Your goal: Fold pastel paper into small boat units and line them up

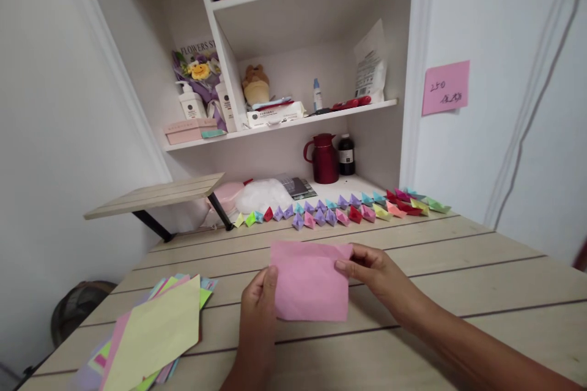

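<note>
A pink square of paper (308,280) lies on the wooden table (458,281) in front of me. My left hand (257,308) grips its left edge with fingers curled and the thumb on top. My right hand (371,269) pinches the paper's upper right corner, which looks slightly lifted. A fanned stack of coloured paper sheets (151,333), pale yellow on top, lies at the near left of the table.
A row of several small folded paper boats (343,211) in many colours runs along the back of the table. Behind it stand a dark red jug (323,157), a dark bottle (346,154) and a raised wooden shelf board (158,193). A pink note (445,87) sticks to the right wall.
</note>
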Demonstrator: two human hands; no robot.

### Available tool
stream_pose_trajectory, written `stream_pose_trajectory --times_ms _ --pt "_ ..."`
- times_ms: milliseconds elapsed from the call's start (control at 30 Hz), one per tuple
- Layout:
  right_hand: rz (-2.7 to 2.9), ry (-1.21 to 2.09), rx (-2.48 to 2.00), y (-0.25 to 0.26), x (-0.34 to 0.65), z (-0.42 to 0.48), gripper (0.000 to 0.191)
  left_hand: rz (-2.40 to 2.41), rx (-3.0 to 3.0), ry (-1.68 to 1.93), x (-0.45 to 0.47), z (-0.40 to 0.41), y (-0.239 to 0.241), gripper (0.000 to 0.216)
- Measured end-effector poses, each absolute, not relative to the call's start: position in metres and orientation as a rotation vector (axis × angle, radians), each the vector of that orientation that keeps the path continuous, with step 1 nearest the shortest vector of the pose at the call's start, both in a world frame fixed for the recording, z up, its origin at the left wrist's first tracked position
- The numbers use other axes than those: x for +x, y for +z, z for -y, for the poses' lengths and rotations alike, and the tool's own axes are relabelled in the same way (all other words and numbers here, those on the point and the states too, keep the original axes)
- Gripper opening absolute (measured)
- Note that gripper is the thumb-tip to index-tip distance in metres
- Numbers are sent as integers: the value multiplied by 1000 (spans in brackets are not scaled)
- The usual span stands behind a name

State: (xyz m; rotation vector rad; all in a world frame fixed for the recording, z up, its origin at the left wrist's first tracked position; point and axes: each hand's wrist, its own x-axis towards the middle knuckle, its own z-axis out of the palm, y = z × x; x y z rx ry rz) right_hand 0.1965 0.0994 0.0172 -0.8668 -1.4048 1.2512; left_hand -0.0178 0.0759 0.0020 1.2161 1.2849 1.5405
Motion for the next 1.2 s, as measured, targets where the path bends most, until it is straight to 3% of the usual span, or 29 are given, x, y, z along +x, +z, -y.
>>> stream_pose_trajectory --times_ms 533,667,800,1200 --pt "1383 1068 -955 15 202 -102 25 -1366 1487 1515 -17 -63 18 39" --pt "1327 941 -983 18 206 -102 38 -1377 1507 1503 -18 -63 17 36" --pt "1325 819 -994 23 210 -100 37 -1411 1512 1530 -18 -65 17 33" --pt "1695 781 -901 31 204 -75 38 -1441 1560 1535 -19 -64 16 33"
